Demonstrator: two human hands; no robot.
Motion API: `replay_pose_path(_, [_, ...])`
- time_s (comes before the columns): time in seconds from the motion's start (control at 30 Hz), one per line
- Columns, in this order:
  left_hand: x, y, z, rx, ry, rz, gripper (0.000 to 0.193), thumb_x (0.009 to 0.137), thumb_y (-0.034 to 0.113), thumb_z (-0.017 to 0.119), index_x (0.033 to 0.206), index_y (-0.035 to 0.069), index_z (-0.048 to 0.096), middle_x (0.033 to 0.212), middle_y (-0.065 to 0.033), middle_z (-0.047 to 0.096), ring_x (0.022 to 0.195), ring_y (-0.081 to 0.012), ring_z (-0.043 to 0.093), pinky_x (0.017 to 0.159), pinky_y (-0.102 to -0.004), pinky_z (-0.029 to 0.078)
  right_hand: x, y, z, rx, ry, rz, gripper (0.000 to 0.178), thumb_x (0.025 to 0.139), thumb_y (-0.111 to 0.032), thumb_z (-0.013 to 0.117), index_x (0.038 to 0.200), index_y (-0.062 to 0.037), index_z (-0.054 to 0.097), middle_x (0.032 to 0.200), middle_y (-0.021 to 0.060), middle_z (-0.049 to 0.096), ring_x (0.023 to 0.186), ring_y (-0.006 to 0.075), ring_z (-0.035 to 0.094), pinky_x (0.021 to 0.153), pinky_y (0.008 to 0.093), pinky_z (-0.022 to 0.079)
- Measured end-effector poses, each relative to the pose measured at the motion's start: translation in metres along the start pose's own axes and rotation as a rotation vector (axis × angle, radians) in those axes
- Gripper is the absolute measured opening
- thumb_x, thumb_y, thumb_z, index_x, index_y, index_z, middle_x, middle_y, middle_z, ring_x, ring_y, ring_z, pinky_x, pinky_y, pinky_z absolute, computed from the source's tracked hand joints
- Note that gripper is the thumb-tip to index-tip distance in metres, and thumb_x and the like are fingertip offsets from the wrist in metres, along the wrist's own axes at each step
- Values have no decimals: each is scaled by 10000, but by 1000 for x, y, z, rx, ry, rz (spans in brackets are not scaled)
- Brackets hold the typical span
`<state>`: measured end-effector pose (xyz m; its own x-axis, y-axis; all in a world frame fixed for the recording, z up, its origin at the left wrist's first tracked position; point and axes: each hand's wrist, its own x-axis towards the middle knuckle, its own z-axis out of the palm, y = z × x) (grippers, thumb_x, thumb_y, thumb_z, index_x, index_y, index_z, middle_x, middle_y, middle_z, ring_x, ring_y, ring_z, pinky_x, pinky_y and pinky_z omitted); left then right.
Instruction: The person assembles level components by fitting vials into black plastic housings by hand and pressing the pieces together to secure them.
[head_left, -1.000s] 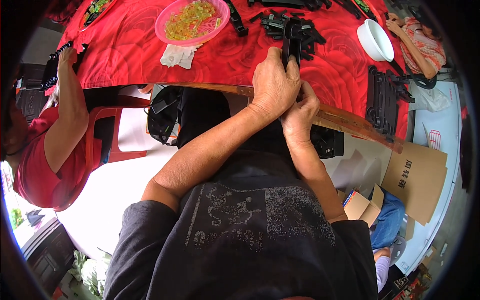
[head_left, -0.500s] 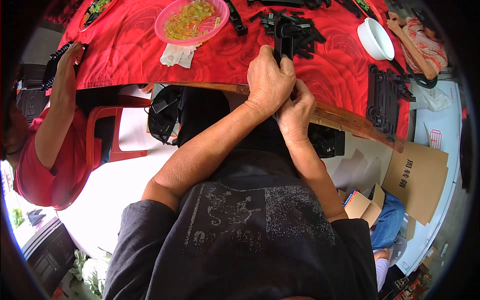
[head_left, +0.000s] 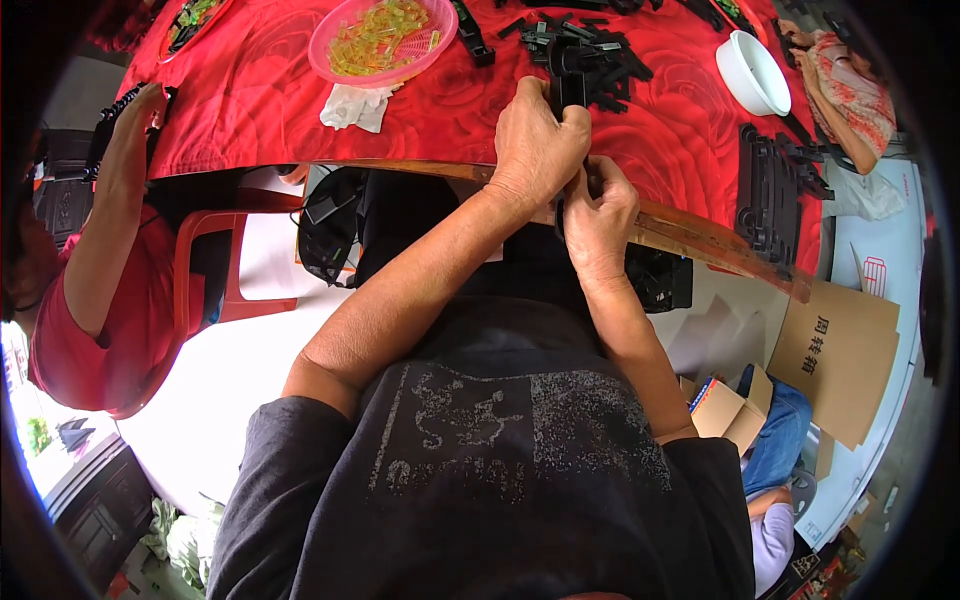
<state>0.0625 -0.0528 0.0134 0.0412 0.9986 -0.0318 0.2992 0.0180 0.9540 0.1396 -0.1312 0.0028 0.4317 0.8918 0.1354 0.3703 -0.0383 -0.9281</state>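
My left hand [head_left: 540, 135] is wrapped round a long black plastic part [head_left: 569, 88], which stands up past my knuckles over the table's near edge. Just below and to the right, my right hand [head_left: 600, 215] is closed with its thumb and forefinger at the part's lower end. My palms and fingers hide most of that part, and whether a smaller piece sits in my right fingers does not show. Beyond my hands lies a heap of small black strips [head_left: 620, 62] on the red rose-patterned cloth [head_left: 440, 120].
A pink basket [head_left: 322, 62] holds yellow translucent pieces, with a white tissue [head_left: 358, 107] beside it. To the right are a white bowl [head_left: 752, 75] and a row of black plastic parts [head_left: 768, 195]. Co-workers sit left and right. A wooden edge [head_left: 700, 240] runs along the table front.
My left hand and the black part have shifted slightly upward in the picture. My right hand has moved a little to the right, its knuckles turned slightly. The co-worker's arm at the right has moved.
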Motion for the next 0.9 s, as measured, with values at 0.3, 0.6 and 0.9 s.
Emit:
replay_pose_path(0.3, [2,-3,-4,-96,-15,64,320,825,134,574,1041,-101,588,753,-128,653,697,-167,621,669,-323,519,7,-6,-7,-24,-28,-36,173,933,-111,650,826,24,631,653,22,588,591,72,487,548,270,408])
replay_pose_path(0.6, [8,-7,-17,-183,-151,68,325,752,151,600,963,-96,583,806,-204,673,798,-308,682,756,-398,540,6,-11,-8,51,-52,-17,205,908,-138,685,799,28,634,635,50,644,563,92,571,552,283,460])
replay_pose_path(0.9, [8,-5,-29,-135,-323,50,412,721,75,654,1076,-105,547,915,-157,662,853,-222,652,781,-334,530,3,-8,-13,-31,-88,-31,199,911,-137,683,819,32,633,652,64,645,576,100,573,562,286,465])
